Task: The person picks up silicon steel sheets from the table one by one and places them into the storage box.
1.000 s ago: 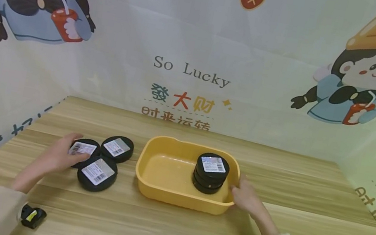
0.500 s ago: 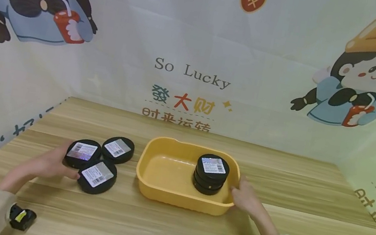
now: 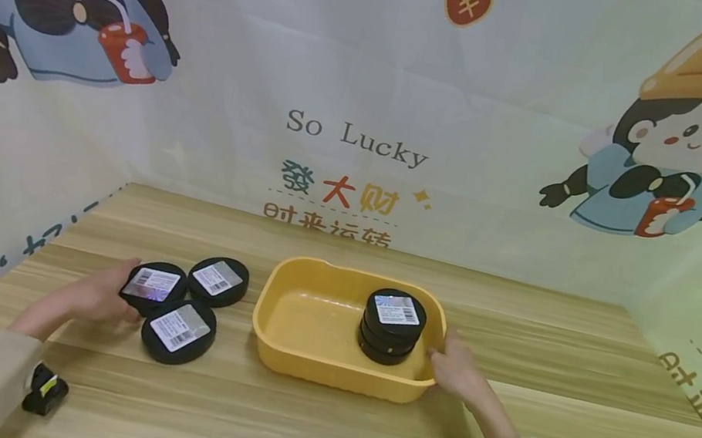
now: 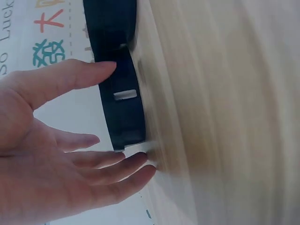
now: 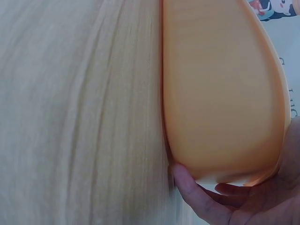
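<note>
My left hand point(image 3: 99, 290) is at the leftmost of three flat black round tins, each with a white label on top. In the left wrist view the thumb crosses the side of that tin point(image 4: 124, 110), while the other fingers stand loosely extended by its far end. A second tin point(image 3: 179, 331) lies in front, and a third tin point(image 3: 218, 282) behind, all close together. With my right hand point(image 3: 455, 364) I hold the right end of a yellow plastic tub point(image 3: 337, 375). Inside its right half stands a stack of black tins point(image 3: 391, 326).
The things lie on a wood-grain table point(image 3: 257, 430). A printed cloth backdrop point(image 3: 378, 67) encloses the back and both sides. Between the third tin and the tub is a narrow strip of tabletop.
My left hand has come off the leftmost tin's top and drawn down to its left side. Its thumb, extended towards the front tin half a second ago, has drawn back. The right hand stays.
</note>
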Tool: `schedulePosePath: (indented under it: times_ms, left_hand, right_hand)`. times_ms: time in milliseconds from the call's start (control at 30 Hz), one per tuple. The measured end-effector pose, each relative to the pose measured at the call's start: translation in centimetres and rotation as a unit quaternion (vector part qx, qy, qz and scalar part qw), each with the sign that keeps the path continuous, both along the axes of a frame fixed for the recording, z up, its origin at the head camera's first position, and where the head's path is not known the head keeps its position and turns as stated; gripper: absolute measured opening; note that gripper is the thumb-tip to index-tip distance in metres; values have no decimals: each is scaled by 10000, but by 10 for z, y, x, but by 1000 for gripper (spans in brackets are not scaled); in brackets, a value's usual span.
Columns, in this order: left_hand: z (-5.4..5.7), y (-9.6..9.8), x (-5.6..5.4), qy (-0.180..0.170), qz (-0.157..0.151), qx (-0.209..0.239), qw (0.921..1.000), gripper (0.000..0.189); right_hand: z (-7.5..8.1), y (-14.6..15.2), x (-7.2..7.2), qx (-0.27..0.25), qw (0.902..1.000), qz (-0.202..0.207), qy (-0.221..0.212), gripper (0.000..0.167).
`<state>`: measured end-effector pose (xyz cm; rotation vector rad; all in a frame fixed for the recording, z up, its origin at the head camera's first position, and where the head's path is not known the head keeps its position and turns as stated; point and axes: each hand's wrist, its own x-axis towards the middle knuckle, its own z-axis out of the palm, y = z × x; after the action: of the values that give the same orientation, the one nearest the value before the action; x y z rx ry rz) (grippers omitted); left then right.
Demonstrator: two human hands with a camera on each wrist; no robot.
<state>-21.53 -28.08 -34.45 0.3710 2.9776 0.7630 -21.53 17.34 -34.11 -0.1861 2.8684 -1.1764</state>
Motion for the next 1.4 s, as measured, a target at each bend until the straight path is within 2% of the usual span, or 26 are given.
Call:
schedulePosePath:
  times_ms: [167,333,467,600,900,1100,1400]
  left_hand:
    - [4,1,-7,-371,185,-173,9990,88]
    - [4,3,-11,-567,397,-447,9966,91]
    - [3,3,-14,-516,541,-781,9941,90]
    - [2,1,-16,-374,509,-876,9941,85]
    - [3,1,-17,-353,515,-754,9952,83]
    - [4,-2,-16,-415,713,-292,9962,76]
    - [4,-9,-13,-505,1088,255,9925,92]
  right_hand:
    - [0,0,0,68,9999,32,76,35]
    - [0,-1,0,-11,10000,36,4,34]
    - [0,-1,-1,-73,10000,45,-36,34]
    - [0,-1,-2,-130,9999,54,-25,34]
    - [-1,1,-3,-127,9998,48,-143,33]
    - [-1,1,-3,-166,9997,50,-187,31]
    - [-2,2,-4,-196,9996,37,-190,34]
